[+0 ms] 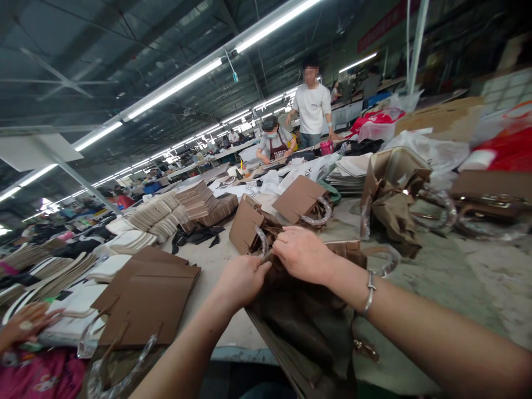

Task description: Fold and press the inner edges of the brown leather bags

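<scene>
Both hands meet at a brown handbag whose stiff flap stands up and whose dark lining hangs toward me over the table edge. My left hand is closed at the bag's top edge, beside its plastic-wrapped handle. Against the same edge, my right hand is pinched, its fingertips close to the left ones. What exactly lies between the fingers is partly hidden. Metal hardware dangles from the lining, below my right wrist.
Brown bag panels with wrapped handles lie at left, near a co-worker's hand. Stacked panels stand behind. More handbags sit at right. Two people are across the table.
</scene>
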`<action>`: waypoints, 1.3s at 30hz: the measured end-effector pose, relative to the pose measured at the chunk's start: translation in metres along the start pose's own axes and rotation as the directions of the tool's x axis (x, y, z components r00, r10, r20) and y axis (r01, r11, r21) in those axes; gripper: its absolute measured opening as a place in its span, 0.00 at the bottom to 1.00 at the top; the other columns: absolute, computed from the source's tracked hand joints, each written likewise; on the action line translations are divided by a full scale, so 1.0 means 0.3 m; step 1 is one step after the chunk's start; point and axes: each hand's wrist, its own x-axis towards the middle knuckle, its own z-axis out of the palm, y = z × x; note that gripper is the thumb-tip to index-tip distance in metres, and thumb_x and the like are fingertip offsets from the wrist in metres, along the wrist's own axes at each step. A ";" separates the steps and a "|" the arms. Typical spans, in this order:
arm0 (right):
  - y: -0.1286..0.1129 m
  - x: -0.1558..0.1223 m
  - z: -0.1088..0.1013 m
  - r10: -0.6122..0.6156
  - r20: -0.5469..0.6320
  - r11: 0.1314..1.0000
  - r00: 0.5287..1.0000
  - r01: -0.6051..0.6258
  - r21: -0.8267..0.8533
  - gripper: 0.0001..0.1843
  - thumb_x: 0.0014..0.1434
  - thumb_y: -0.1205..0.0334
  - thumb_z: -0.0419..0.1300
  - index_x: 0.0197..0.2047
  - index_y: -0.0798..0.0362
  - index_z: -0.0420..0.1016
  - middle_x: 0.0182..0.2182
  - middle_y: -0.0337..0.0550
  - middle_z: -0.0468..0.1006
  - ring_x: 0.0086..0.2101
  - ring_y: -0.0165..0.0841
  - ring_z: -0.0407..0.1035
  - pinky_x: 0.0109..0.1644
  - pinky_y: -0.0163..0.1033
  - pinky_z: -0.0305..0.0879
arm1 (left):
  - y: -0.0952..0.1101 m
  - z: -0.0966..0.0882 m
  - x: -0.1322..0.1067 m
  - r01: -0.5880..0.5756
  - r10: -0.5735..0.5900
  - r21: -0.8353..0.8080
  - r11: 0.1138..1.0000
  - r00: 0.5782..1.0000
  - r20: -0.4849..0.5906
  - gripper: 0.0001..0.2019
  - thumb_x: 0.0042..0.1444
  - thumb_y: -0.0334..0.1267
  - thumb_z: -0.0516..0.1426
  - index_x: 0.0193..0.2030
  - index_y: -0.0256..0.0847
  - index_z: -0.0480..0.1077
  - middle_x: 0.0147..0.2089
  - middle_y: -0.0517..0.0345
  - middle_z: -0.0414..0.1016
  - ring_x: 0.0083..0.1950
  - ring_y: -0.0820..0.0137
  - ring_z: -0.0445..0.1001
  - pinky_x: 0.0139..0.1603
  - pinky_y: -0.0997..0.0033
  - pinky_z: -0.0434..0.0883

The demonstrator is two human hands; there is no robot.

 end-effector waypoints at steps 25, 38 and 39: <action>-0.150 -0.254 -0.187 0.317 -0.224 0.886 0.921 -0.204 0.417 0.17 0.65 0.57 0.48 0.50 0.55 0.71 0.45 0.48 0.76 0.46 0.35 0.67 0.53 0.41 0.60 | -0.036 -0.013 -0.147 0.186 -0.185 -0.030 0.982 0.982 0.024 0.23 0.58 0.50 0.47 0.23 0.37 0.72 0.23 0.53 0.73 0.29 0.66 0.71 0.31 0.72 0.62; -0.479 -0.715 0.157 0.381 0.919 -0.808 0.097 -0.447 0.383 0.15 0.56 0.50 0.60 0.34 0.53 0.66 0.23 0.36 0.71 0.24 0.29 0.71 0.31 0.37 0.73 | -0.111 0.053 -0.301 0.327 -0.403 -0.679 0.657 0.914 0.050 0.17 0.44 0.49 0.60 0.21 0.34 0.71 0.14 0.61 0.64 0.18 0.73 0.64 0.19 0.77 0.56; -0.492 -0.725 0.167 0.385 0.918 -0.836 0.099 -0.383 0.392 0.13 0.56 0.52 0.61 0.34 0.52 0.66 0.23 0.36 0.71 0.23 0.29 0.71 0.32 0.37 0.73 | -0.134 0.072 -0.328 0.332 -0.442 -0.720 0.609 0.896 0.039 0.18 0.43 0.50 0.60 0.22 0.33 0.71 0.15 0.61 0.65 0.19 0.73 0.64 0.19 0.77 0.57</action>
